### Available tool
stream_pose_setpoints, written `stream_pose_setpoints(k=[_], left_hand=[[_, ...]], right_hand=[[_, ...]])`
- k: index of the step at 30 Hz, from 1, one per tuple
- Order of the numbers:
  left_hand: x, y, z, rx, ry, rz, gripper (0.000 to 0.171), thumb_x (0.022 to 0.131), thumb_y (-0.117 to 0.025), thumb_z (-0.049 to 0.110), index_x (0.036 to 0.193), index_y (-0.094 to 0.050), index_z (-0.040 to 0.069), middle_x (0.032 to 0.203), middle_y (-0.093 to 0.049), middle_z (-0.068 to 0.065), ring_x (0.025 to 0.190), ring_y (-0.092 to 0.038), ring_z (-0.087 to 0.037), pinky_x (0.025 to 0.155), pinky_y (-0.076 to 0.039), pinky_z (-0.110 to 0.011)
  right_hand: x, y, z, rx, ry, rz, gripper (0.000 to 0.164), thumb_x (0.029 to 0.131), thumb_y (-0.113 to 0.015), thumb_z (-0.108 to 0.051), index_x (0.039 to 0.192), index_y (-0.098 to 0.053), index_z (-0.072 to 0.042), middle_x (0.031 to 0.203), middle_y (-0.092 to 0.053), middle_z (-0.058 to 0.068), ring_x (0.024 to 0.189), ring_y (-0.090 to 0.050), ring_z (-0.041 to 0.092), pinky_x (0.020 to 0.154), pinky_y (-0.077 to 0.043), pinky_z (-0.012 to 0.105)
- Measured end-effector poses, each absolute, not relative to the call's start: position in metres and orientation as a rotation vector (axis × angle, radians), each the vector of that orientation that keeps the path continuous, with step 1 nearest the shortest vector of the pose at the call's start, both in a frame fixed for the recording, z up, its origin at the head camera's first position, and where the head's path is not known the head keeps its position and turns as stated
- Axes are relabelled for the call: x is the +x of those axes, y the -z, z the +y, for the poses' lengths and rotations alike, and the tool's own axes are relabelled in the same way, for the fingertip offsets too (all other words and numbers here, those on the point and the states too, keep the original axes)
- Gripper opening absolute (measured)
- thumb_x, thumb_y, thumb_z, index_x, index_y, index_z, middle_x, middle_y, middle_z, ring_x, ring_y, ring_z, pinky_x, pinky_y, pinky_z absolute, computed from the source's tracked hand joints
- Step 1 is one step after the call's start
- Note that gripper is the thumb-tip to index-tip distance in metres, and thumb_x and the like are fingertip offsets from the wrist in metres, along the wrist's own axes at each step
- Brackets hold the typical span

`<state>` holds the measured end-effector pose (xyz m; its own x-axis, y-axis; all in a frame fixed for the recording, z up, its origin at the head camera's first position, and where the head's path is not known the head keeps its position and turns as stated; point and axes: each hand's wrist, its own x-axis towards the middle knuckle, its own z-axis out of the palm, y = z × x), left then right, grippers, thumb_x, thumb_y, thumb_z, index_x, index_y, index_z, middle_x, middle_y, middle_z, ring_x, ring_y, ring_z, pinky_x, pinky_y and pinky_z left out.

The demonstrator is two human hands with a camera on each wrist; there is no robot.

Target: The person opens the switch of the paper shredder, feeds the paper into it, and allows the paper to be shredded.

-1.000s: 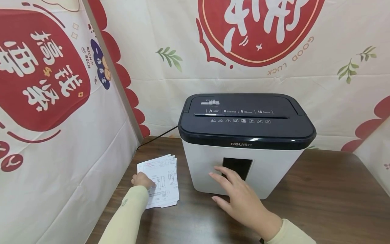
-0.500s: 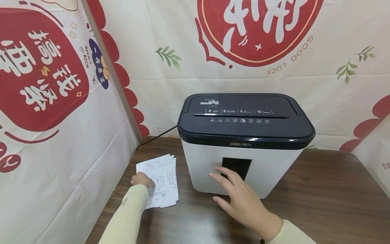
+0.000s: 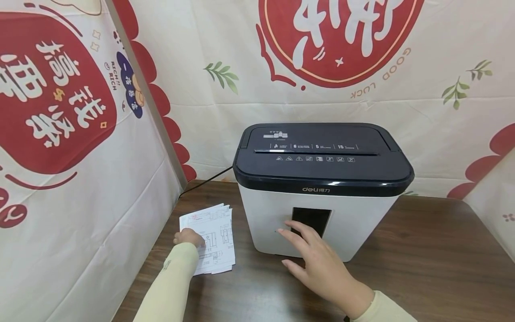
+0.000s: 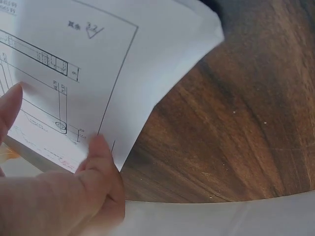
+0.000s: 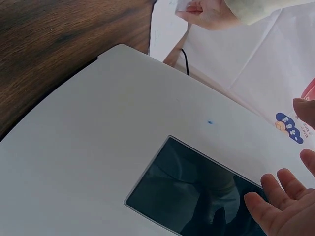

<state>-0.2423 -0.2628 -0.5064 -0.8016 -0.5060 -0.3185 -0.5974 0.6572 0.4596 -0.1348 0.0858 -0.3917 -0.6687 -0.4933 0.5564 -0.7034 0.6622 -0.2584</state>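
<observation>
A stack of printed paper sheets (image 3: 219, 257) with technical drawings lies on the wooden table, left of a paper shredder (image 3: 273, 219). My left hand (image 3: 189, 237) grips the stack at its left edge. In the left wrist view its fingers (image 4: 101, 155) curl at the paper's edge while the thumb (image 4: 11, 109) lies over the printed face; the undersides of the sheets are hidden. My right hand (image 3: 323, 268) is held in front of the shredder's dark window (image 3: 310, 220), fingers spread and slightly bent, with nothing in it.
The shredder has a dark lid (image 3: 322, 170) with a narrow feed slot (image 3: 315, 152) across it. A black cord (image 3: 206, 181) runs from its left side to the wall. Printed cloth walls (image 3: 217, 134) close off the back and both sides of the wooden table (image 3: 434, 255).
My left forearm and hand have shifted very slightly to the right at the paper stack. The right hand keeps its place. The whole view has drifted a little.
</observation>
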Motion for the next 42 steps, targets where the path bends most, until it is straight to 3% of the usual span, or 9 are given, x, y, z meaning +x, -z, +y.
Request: stream_pose_setpoints(k=[14,28,42], left_hand=[[-0.24,0.503,-0.261,-1.029,-0.808,2.673,0.068,0.066,-0.082,0.01,0.114,-0.047,-0.022,0.103,-0.042,-0.033,0.099,-0.043,-0.041,0.087,-0.045,-0.049],[-0.24,0.503,-0.258,-1.079,-0.932,2.654,0.057,0.068,-0.08,0.008,0.109,-0.051,-0.019,0.108,-0.037,-0.032,0.105,-0.036,-0.04,0.09,-0.043,-0.05],[-0.242,0.502,-0.252,-1.058,-0.866,2.689,0.053,0.069,-0.078,0.008,0.107,-0.054,-0.02,0.104,-0.044,-0.031,0.1,-0.041,-0.039,0.084,-0.044,-0.045]], right_hand=[[-0.135,0.394,0.084,0.949,-0.641,-2.424,0.071,0.069,-0.087,-0.017,0.132,-0.055,-0.011,0.136,-0.05,0.01,0.117,-0.055,0.027,0.079,-0.054,0.04],[-0.134,0.392,0.083,0.937,-0.643,-2.439,0.071,0.069,-0.087,-0.017,0.132,-0.055,-0.012,0.135,-0.05,0.01,0.117,-0.055,0.029,0.077,-0.055,0.04],[-0.134,0.392,0.084,0.921,-0.636,-2.443,0.071,0.069,-0.087,-0.017,0.131,-0.055,-0.012,0.135,-0.05,0.01,0.117,-0.055,0.028,0.078,-0.054,0.042]])
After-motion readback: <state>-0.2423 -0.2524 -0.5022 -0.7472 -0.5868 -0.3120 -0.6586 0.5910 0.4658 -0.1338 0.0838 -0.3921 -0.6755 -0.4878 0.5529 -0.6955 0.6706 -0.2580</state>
